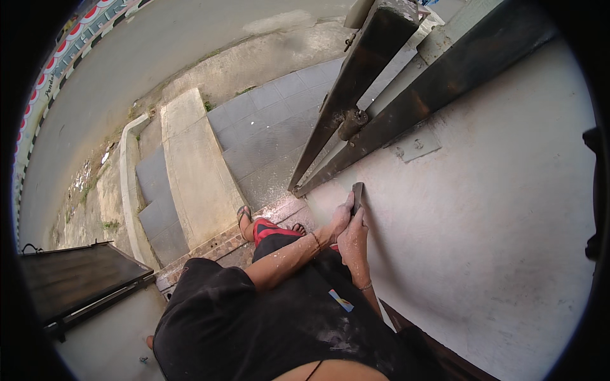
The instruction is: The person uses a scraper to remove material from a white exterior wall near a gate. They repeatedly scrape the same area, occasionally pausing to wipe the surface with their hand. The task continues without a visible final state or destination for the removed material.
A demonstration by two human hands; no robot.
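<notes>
A dark, narrow block (359, 193) sat at the pale wall (483, 222), contact unclear, near its edge beside a dark metal post (413, 115). The left hand (339, 220) and right hand (353, 235) gripped it together, probably for steadiness. Moving room spread rightward; the post limited the upper side.

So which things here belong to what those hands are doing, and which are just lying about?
Seem to belong:
- dark block, apparently gripped by left hand and right hand
- pale wall beside it

Seem to be just surroundings:
- dark metal beams
- concrete ramp
- grey tiles
</notes>
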